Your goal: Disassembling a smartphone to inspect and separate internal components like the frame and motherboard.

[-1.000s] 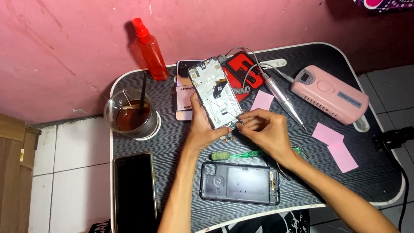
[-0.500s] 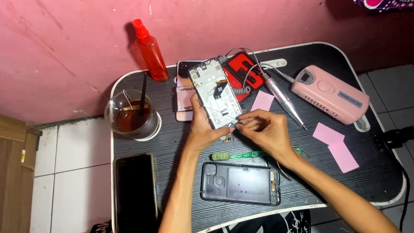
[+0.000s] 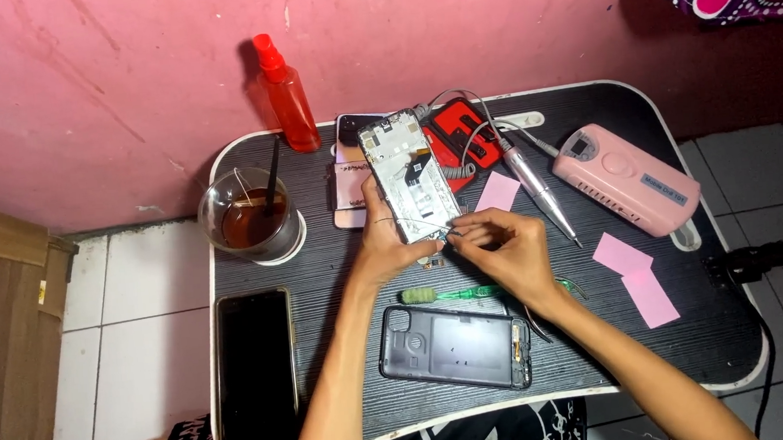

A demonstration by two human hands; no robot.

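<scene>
Pink plaster wall and pale floor tiles frame a small black lap table (image 3: 321,273) seen from above. At the near left edge lies a dark phone (image 3: 255,381), screen up; beyond it, a glass of brown drink (image 3: 252,219) with a straw stands on the far left corner, and a red spray bottle (image 3: 286,95) rises against the wall. At centre, the left hand (image 3: 386,244) props up an opened phone frame (image 3: 409,177), fingers closed around its lower left edge, thumb on the face. The frame looks thin, light and rigid, yet fragile: exposed boards and ribbon parts suggest gripping by the metal side rails only. Just beside it, the right hand (image 3: 506,255) pinches its fingertips together at the frame's lower corner; what they hold is too small to tell. Near the wrists rest a green-handled tool (image 3: 445,294) and a grey back cover (image 3: 455,347), inner side up. Farther right lie a silver pen-shaped handpiece (image 3: 540,193), pink paper slips (image 3: 637,269) and a pink control box (image 3: 626,178).
</scene>
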